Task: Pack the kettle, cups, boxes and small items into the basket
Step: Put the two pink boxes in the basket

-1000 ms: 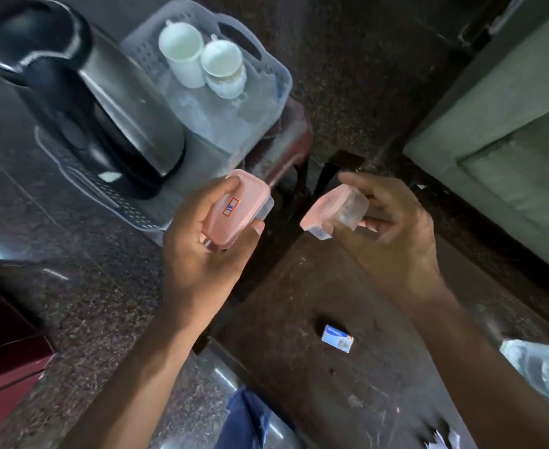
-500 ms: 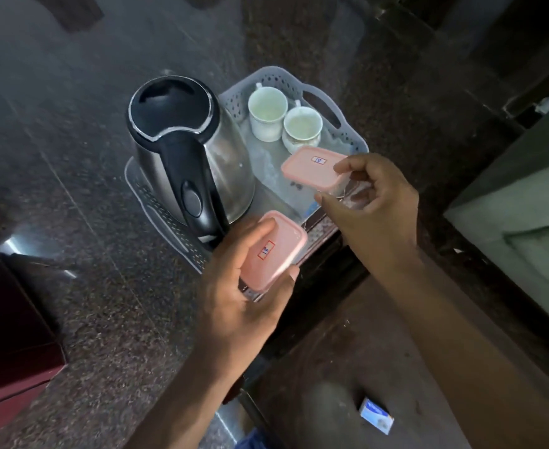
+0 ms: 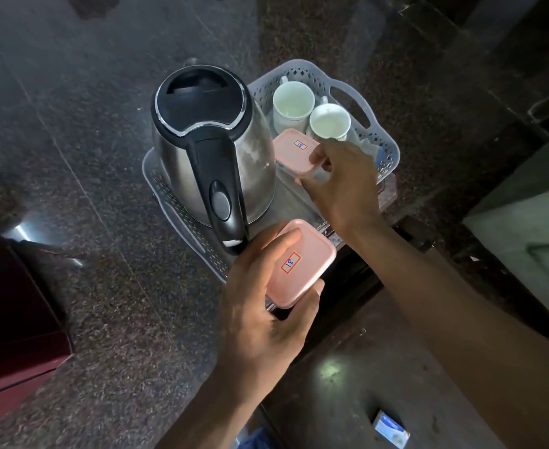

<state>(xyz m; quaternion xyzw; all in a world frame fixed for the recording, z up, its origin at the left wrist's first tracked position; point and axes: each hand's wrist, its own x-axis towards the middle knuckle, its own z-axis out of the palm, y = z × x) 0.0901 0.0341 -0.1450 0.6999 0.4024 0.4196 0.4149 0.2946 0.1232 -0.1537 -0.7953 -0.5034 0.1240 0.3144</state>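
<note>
A translucent grey basket (image 3: pixel 385 147) stands on a small stool. Inside it are a steel kettle (image 3: pixel 211 150) with a black lid and handle, and two white cups (image 3: pixel 294 103) (image 3: pixel 330 122) at the far end. My right hand (image 3: pixel 344 183) grips a pink-lidded box (image 3: pixel 294 150) labelled 19, low inside the basket beside the kettle and just in front of the cups. My left hand (image 3: pixel 263 306) holds a second pink-lidded box (image 3: pixel 299 264) labelled 18 over the basket's near edge, by the kettle handle.
A small blue and white matchbox (image 3: pixel 391 429) lies on the dark table (image 3: pixel 347 384) at the bottom right. A maroon cabinet (image 3: pixel 7 319) stands at the left. Speckled stone floor surrounds the stool. A pale green surface (image 3: pixel 532 222) sits at the right.
My right hand has carried box 19 forward and down into the basket next to the kettle. My left hand with box 18 stays near the basket's front edge. The view has shifted.
</note>
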